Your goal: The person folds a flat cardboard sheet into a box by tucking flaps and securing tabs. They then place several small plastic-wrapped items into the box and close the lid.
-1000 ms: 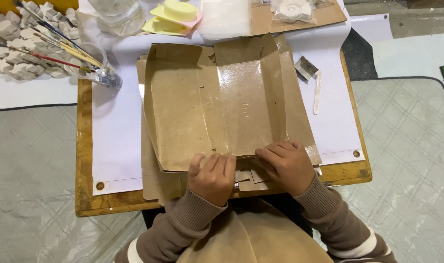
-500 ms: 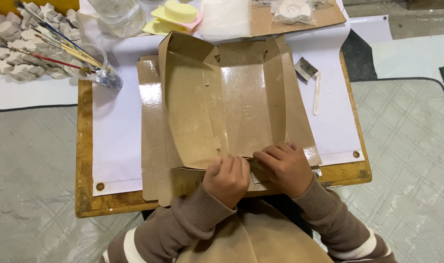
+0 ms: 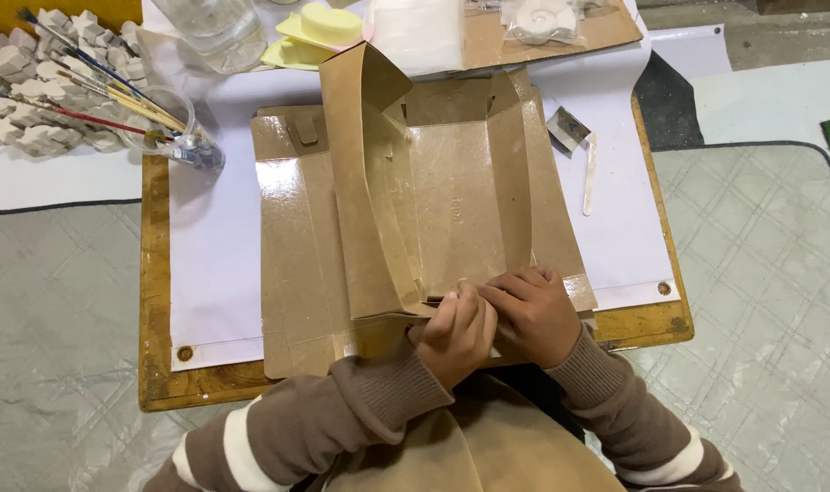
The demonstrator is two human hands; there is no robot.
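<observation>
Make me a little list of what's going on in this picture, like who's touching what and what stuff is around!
left hand: pressing the near edge of the flat brown cardboard box
right hand: beside the left, on the same edge
box: half folded, left wall raised, right wall partly raised
surface: wooden board with a white sheet on it
far left: clear cup of paintbrushes, tipped over
far edge: yellow sponge
right of box: pale flat stick

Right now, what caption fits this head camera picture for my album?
Both hands, left hand and right hand, press the near edge of a brown cardboard box on a small wooden table.
</observation>
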